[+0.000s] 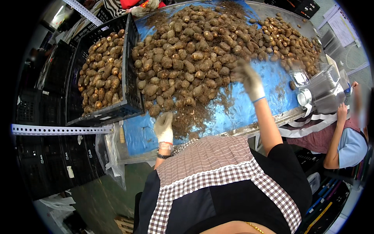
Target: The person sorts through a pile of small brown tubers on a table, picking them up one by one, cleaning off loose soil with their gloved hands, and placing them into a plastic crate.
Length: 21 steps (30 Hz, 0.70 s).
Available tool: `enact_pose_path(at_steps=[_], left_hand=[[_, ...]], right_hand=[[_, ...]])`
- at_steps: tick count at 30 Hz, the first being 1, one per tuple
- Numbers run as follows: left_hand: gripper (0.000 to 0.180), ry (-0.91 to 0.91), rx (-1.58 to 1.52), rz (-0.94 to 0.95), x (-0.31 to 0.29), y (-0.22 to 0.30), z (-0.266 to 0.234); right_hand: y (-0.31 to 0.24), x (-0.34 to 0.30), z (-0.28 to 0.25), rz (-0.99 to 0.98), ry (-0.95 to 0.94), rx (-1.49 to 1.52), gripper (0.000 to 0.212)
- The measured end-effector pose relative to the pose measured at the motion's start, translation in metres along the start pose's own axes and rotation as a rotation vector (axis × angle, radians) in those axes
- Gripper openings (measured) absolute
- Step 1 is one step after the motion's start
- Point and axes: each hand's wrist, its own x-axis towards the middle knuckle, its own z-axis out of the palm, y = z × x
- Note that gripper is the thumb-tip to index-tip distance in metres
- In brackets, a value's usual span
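A large heap of small brown, hairy taros (183,54) covers the blue sheet (134,136) on the table in front of me. My left hand (163,125), in a pale work glove, is low at the near left edge of the heap, beside loose root fibres and soil (191,121). Its fingers look curled together; whatever they may hold is hidden. My right hand (250,81), also gloved, reaches over the right near edge of the heap. Motion smears its fingertips, so neither their closing nor any taro in them can be made out.
A black crate (128,66) of taros stands left of the heap. A smaller taro pile (286,41) lies far right, near clear plastic boxes (325,87) and a tape roll (304,96). A co-worker (346,140) is at right; another person's gloved hand (144,8) shows across the table.
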Motion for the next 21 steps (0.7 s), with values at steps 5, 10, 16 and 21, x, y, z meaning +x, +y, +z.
enact_pose_path(at_steps=[5, 10, 16, 21], left_hand=[[0.041, -0.080, -0.089, 0.200, 0.001, -0.005, 0.020], [0.043, -0.159, -0.149, 0.102, -0.006, 0.020, 0.022], [0.060, -0.190, 0.009, 0.372, 0.000, 0.038, 0.027], [0.059, -0.258, 0.030, 0.474, 0.002, 0.062, 0.045]], right_hand=[[0.065, -0.020, 0.075, -0.253, -0.112, -1.157, 0.046], [0.088, -0.005, 0.092, -0.334, -0.353, -1.458, 0.044], [0.079, -0.024, 0.097, 0.083, -0.361, -0.592, 0.039], [0.066, -0.052, 0.107, -0.004, -0.354, -0.613, 0.031]])
